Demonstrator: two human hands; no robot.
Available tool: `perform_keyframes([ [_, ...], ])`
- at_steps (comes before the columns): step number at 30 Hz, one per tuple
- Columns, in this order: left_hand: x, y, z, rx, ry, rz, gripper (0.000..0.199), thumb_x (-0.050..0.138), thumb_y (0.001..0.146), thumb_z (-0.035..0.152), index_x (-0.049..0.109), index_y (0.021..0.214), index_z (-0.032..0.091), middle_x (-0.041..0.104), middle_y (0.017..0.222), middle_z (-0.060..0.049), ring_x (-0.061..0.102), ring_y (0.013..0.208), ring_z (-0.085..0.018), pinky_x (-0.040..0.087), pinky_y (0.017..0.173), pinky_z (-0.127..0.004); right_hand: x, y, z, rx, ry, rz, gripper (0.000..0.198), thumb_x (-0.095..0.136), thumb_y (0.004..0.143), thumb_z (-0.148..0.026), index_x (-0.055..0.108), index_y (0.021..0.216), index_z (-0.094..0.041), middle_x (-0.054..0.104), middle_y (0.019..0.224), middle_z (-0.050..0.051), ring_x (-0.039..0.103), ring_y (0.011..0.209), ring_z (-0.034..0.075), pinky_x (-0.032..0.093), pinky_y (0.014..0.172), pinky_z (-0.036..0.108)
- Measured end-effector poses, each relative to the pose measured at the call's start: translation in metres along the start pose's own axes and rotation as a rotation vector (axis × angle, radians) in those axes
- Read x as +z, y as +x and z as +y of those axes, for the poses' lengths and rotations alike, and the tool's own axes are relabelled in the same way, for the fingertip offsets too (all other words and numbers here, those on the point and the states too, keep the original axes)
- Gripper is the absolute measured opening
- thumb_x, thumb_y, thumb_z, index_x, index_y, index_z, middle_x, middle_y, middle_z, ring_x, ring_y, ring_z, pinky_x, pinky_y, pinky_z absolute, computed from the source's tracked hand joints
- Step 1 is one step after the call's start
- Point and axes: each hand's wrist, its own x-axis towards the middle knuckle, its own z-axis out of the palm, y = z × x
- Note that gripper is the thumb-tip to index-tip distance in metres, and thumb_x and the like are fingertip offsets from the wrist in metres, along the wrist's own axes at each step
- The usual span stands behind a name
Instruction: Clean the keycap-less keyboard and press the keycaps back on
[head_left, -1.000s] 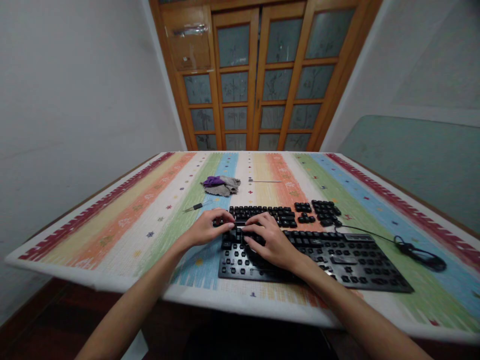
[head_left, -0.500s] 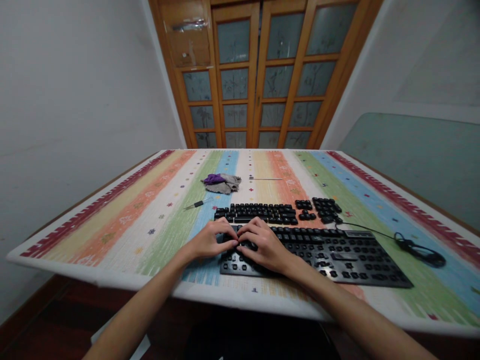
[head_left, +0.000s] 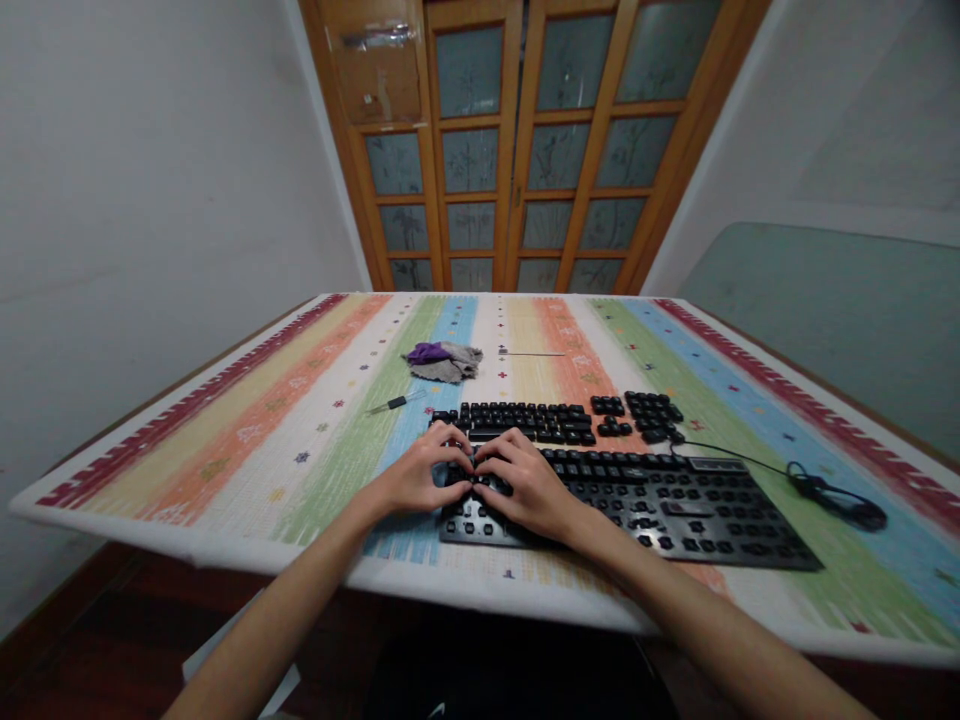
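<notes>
A black keyboard lies near the front of the table, most of its keycaps off and the switches bare; a row of caps shows along its back edge. Over its left end, my left hand and my right hand face each other with curled fingers. Their thumbs and forefingers nearly meet around one small spot among the switches. Whatever they pinch there is too small and dark to make out. Behind the keyboard, loose black keycaps are laid out in keyboard order, with a number-pad group at the right.
A grey and purple cloth lies farther back. To its right is a thin rod-like tool; nearer, a wire keycap puller with a black middle. The coiled cable rests at the right on the striped tablecloth.
Both hands stay at the same place on the keyboard. The left fingers have lifted and arched a little, and the right fingers have shifted slightly. The view has tilted very slightly.
</notes>
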Motion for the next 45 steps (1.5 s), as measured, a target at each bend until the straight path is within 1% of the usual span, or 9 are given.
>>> perform_keyframes([
  [7,0.0021,-0.0007,-0.0011,0.015,0.065,0.008,0.006,0.066,0.084,0.018,0.072,0.083,0.020,0.063,0.102,-0.005,0.056,0.100,-0.020,0.047,0.093,-0.037,-0.0022,0.0011,-0.0029,-0.016,-0.053,0.001,0.007,0.064,0.089,-0.018,0.071,0.090,-0.018,0.067,0.102,0.010,0.053,0.094,0.025,0.051,0.082,0.043],
  [12,0.0031,-0.0007,-0.0006,0.030,0.076,0.026,0.007,0.066,0.084,0.017,0.073,0.086,0.020,0.063,0.102,-0.006,0.056,0.101,-0.021,0.047,0.095,-0.038,-0.0022,0.0000,-0.0024,-0.037,-0.079,-0.004,0.017,0.062,0.088,-0.016,0.071,0.102,-0.018,0.066,0.104,0.011,0.053,0.096,0.025,0.051,0.083,0.043],
  [17,0.0032,0.0001,0.0013,0.027,0.045,0.051,0.009,0.066,0.082,0.016,0.071,0.089,0.020,0.063,0.101,-0.006,0.057,0.100,-0.020,0.047,0.095,-0.038,-0.0023,-0.0014,-0.0010,-0.058,-0.062,-0.023,0.010,0.061,0.088,-0.016,0.071,0.089,-0.018,0.064,0.103,0.010,0.054,0.096,0.024,0.051,0.085,0.043],
  [21,0.0036,0.0001,0.0012,0.050,0.046,0.044,0.010,0.064,0.083,0.015,0.072,0.084,0.020,0.063,0.101,-0.006,0.057,0.100,-0.021,0.047,0.094,-0.038,-0.0045,-0.0005,-0.0013,-0.036,-0.079,-0.039,0.011,0.062,0.088,-0.017,0.072,0.087,-0.017,0.064,0.106,0.012,0.053,0.098,0.025,0.051,0.084,0.044],
  [27,0.0045,-0.0006,0.0027,0.064,0.049,0.055,0.010,0.065,0.082,0.018,0.071,0.074,0.019,0.063,0.099,-0.007,0.056,0.098,-0.021,0.048,0.090,-0.038,-0.0066,0.0001,-0.0057,-0.069,-0.106,-0.075,0.017,0.063,0.089,-0.022,0.075,0.100,-0.019,0.063,0.111,0.012,0.052,0.103,0.026,0.050,0.087,0.045],
  [31,0.0042,0.0005,0.0036,0.062,0.065,0.038,0.010,0.065,0.082,0.017,0.074,0.077,0.020,0.064,0.101,-0.007,0.055,0.101,-0.022,0.048,0.093,-0.040,-0.0053,-0.0006,-0.0058,-0.049,-0.167,-0.078,0.017,0.062,0.092,-0.026,0.075,0.099,-0.019,0.063,0.109,0.013,0.052,0.102,0.026,0.049,0.086,0.045],
  [37,0.0037,0.0016,0.0023,0.069,0.078,0.032,0.011,0.065,0.082,0.016,0.073,0.075,0.019,0.063,0.099,-0.007,0.056,0.100,-0.022,0.047,0.094,-0.041,-0.0038,0.0013,-0.0057,-0.102,-0.219,-0.109,0.017,0.062,0.092,-0.027,0.075,0.098,-0.018,0.063,0.109,0.013,0.051,0.101,0.027,0.048,0.084,0.044],
  [42,0.0052,0.0027,-0.0004,0.064,0.057,0.070,0.008,0.066,0.079,0.016,0.071,0.084,0.020,0.063,0.100,-0.006,0.057,0.097,-0.021,0.047,0.094,-0.040,-0.0052,-0.0003,-0.0033,-0.043,-0.153,-0.091,0.014,0.065,0.091,-0.028,0.076,0.094,-0.020,0.063,0.110,0.012,0.052,0.104,0.026,0.049,0.088,0.044],
  [45,0.0054,0.0031,-0.0016,0.058,0.051,0.079,0.005,0.068,0.079,0.018,0.071,0.083,0.020,0.063,0.099,-0.006,0.057,0.096,-0.020,0.047,0.093,-0.039,-0.0082,-0.0019,-0.0028,-0.018,-0.121,-0.079,0.011,0.067,0.089,-0.024,0.077,0.089,-0.020,0.063,0.108,0.012,0.052,0.103,0.026,0.050,0.088,0.044],
])
